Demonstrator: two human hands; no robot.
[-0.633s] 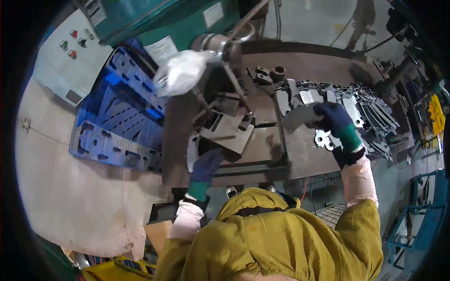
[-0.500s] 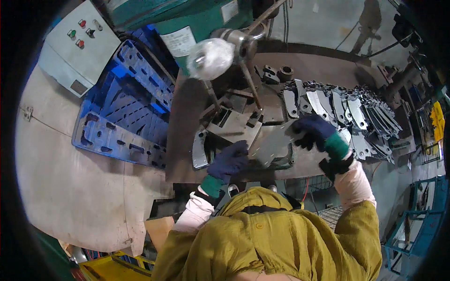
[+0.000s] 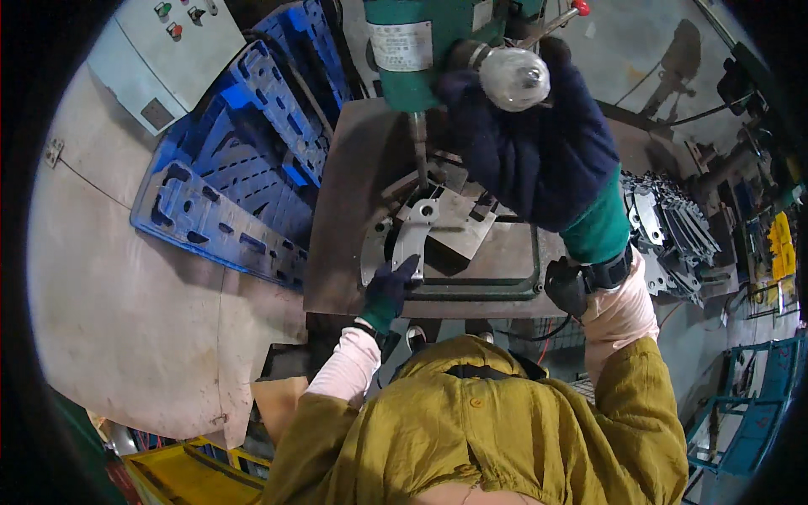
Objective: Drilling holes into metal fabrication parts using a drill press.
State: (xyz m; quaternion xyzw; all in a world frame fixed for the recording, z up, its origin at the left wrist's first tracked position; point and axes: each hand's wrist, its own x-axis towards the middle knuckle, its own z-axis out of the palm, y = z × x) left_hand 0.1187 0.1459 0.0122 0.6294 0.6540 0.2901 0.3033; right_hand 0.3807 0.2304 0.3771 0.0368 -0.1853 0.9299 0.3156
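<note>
Right hand has risen to drill press, grip unclear; curved metal plate extends forward from left hand, near end pinched.

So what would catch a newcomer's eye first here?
Probably the dark-gloved right hand, large at top centre, overlapping a plastic-wrapped knob in view. Below and left of it, the left hand touches the lower end of a grey plate. Bright blue pallets stand out at the left.
</note>
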